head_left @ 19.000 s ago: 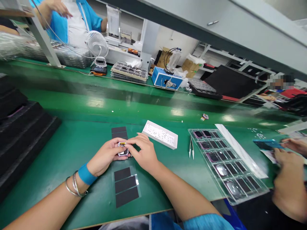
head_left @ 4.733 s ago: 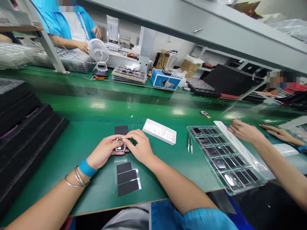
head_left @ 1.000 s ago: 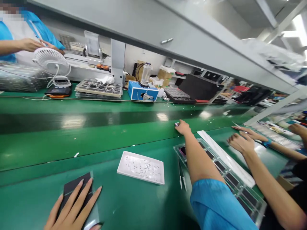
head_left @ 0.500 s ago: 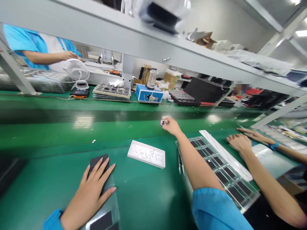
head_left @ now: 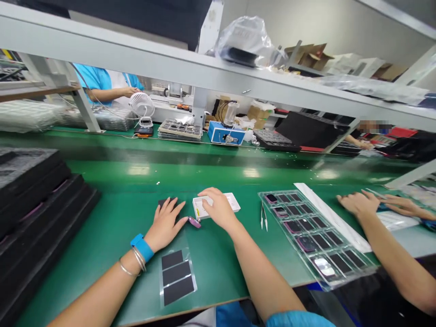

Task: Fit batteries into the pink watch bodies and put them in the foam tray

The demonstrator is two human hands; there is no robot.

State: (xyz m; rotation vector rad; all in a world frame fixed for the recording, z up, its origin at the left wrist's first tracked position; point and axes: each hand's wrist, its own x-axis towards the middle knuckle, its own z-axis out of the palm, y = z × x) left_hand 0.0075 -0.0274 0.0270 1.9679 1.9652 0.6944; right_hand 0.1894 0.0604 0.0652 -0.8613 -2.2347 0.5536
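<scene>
My left hand (head_left: pixel 166 225) lies with fingers spread on a black rectangle (head_left: pixel 162 203) at the top of a clear film sheet (head_left: pixel 195 268) bearing several black rectangles. A small purple-edged device (head_left: pixel 195 222) sits at the tip of my left thumb; whether they touch, I cannot tell. Above the white tray (head_left: pixel 235 200) is my right hand (head_left: pixel 218 209), thumb and index finger apart with nothing visible between them. The hand hides the middle of this tray. A small yellow item (head_left: pixel 198 212) shows at the tray's left side.
White tweezers (head_left: pixel 264 218) lie beside a clear compartment tray (head_left: pixel 289 240) holding purple-edged devices and black pieces. Black foam trays (head_left: pixel 41 227) are stacked at left. A co-worker's hand (head_left: pixel 357 202) rests at right. A shelf beam (head_left: pixel 153 52) crosses overhead; a blue device (head_left: pixel 225 134) stands behind.
My right hand has come back from the far side of the bench to the white tray. The purple-edged device now shows by my left thumb. The view has shifted, showing more at left.
</scene>
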